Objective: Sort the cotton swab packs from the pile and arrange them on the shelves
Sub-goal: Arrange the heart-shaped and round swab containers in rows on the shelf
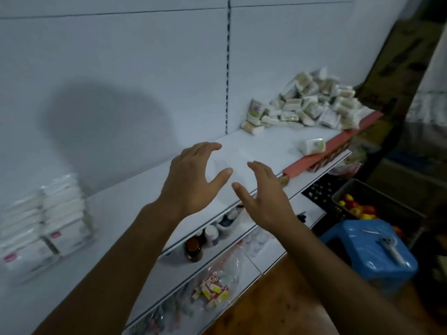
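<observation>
- A neat stack of white cotton swab packs with small red labels [46, 228] stands at the far left of the white metal shelf [125, 213], close to the white back panel [121, 68].
- The left hand [193, 180] hovers above the middle of the shelf, palm facing right, fingers spread and gently curved, holding nothing.
- The right hand [263, 197] hovers just beside it, palm facing left, fingers straight and relaxed, also empty; the two hands are apart, with bare shelf showing between them.
- Below the hands, the lower shelves carry a brown glass bottle [193, 250] and a clear plastic bag of small red-and-yellow boxes [212, 288].
- One loose white swab pack [312, 146] lies alone near the shelf's red front edge strip [321, 151].
- The jumbled pile of white and beige swab packs [312, 102] sits at the right end of the shelf against the back panel, well apart from the stack.
- A blue plastic stool [372, 250] stands on the floor at the right.
</observation>
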